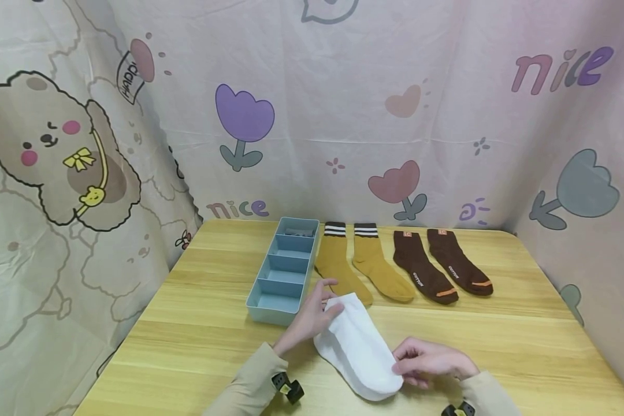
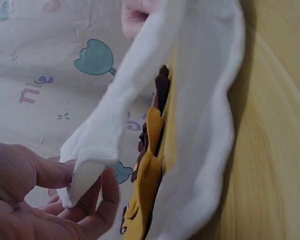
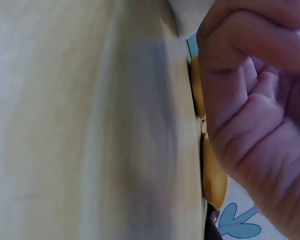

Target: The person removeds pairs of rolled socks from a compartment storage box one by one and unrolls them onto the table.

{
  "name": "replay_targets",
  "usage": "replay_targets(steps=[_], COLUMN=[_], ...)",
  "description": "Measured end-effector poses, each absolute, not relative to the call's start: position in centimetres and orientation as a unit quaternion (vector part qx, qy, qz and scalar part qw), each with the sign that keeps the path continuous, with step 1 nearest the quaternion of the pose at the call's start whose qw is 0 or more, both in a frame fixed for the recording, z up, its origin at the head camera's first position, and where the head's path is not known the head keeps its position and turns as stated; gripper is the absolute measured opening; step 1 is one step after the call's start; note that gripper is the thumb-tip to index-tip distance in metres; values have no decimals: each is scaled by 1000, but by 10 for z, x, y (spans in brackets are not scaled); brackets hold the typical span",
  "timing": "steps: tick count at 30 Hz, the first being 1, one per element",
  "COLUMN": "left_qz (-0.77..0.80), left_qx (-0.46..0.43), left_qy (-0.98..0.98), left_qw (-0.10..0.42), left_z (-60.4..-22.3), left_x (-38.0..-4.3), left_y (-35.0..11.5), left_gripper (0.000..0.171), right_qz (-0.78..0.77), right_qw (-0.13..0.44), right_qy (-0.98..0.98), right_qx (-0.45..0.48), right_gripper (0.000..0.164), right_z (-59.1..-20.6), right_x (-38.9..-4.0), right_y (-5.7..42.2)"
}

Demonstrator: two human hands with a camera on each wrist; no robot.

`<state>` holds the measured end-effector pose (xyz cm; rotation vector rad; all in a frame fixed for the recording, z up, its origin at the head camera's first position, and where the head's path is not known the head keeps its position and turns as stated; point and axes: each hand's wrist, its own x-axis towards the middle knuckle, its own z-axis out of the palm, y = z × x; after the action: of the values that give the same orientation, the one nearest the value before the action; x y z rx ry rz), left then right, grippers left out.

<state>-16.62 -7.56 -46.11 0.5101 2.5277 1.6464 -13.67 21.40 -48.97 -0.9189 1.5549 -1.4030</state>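
Observation:
A white sock (image 1: 364, 341) is stretched slantwise between both hands. My left hand (image 1: 312, 318) pinches its cuff between thumb and fingers, as the left wrist view also shows. At the toe end, my right hand (image 1: 431, 359) grips the fabric with curled fingers. Beneath the raised sock a second white sock (image 2: 205, 115) lies on the table, partly covered from above. The right wrist view has the right hand (image 3: 255, 110) close up, with just a bit of white fabric (image 3: 190, 15) at the top.
A blue divided box (image 1: 273, 316) stands left of the socks, a grey item (image 1: 299, 232) in its rear compartment. Two mustard socks (image 1: 338, 266) with striped cuffs and two brown socks (image 1: 418, 263) lie along the back. A printed curtain (image 1: 312, 144) borders the table (image 1: 187, 335).

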Motion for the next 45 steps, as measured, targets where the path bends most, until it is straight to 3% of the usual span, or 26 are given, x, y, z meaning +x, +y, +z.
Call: replay_targets(steps=[10, 19, 28, 34, 39, 42, 45], left_qz=[581, 662, 625, 510, 407, 369, 345], left_qx=[127, 103, 135, 194, 252, 273, 280], left_qy=[800, 726, 749, 830, 876, 887, 893], left_qw=[75, 158, 173, 121, 57, 49, 74], left_z=[-458, -466, -482, -489, -490, -488, -488], left_x=[-167, -171, -170, -171, -170, -163, -154], left_y=[-70, -44, -18, -15, -16, -19, -23], left_gripper=[49, 47, 50, 52, 49, 52, 61], right_qz=[-602, -605, -572, -556, -547, -541, -537], right_qw=[398, 385, 361, 356, 353, 341, 334], right_qy=[602, 614, 690, 711, 719, 727, 731], right_qx=[-341, -330, -259, -243, -242, -251, -255], right_gripper=[25, 19, 26, 15, 20, 21, 20], right_z=[-490, -486, -481, -483, -484, -484, -484], right_x=[-134, -139, -141, -141, -140, -140, -140], right_y=[229, 259, 291, 297, 297, 297, 299])
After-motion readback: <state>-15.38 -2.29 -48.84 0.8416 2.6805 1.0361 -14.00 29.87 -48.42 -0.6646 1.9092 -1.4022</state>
